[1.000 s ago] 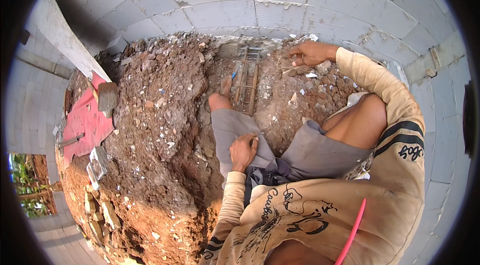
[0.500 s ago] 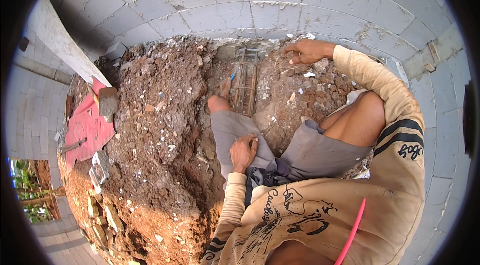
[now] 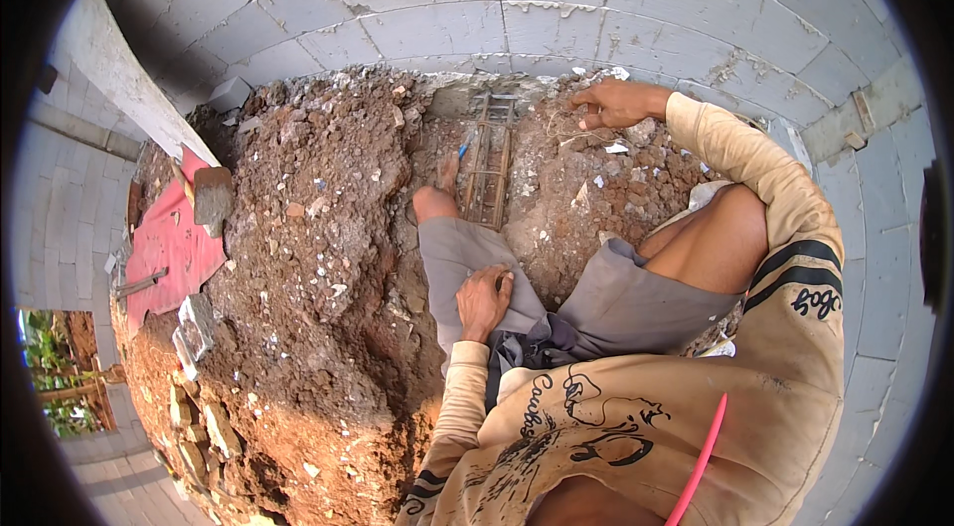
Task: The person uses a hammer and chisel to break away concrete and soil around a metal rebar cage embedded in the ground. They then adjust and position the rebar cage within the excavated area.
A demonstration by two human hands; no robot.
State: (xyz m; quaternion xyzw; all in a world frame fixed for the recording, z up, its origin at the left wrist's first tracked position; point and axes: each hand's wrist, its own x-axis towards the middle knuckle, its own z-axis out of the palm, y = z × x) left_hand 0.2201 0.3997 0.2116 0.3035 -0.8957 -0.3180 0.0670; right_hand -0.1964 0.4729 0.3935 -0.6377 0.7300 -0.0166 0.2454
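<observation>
My left hand (image 3: 484,303) rests on my left thigh, on the grey shorts (image 3: 457,263). Its fingers are curled, with a small dark thing by the thumb that I cannot make out. My right hand (image 3: 621,104) is stretched out over the soil at the far right, fingers apart and pointing left. Thin wire-like strands (image 3: 571,137) lie just below its fingertips. Between my legs a rusty rebar cage (image 3: 488,168) lies in a trench running up to the wall. A small blue thing (image 3: 463,150) shows by my left foot.
A grey block wall (image 3: 437,19) closes the far side. Heaped soil and rubble (image 3: 308,218) rise on the left. A red sheet (image 3: 174,253), a trowel-like blade (image 3: 213,198) and a long pale board (image 3: 134,79) are beyond. Broken stones (image 3: 221,432) lie lower left.
The view has shifted very slightly. My right hand's fingers have moved a little over the soil; my left hand stays on the thigh.
</observation>
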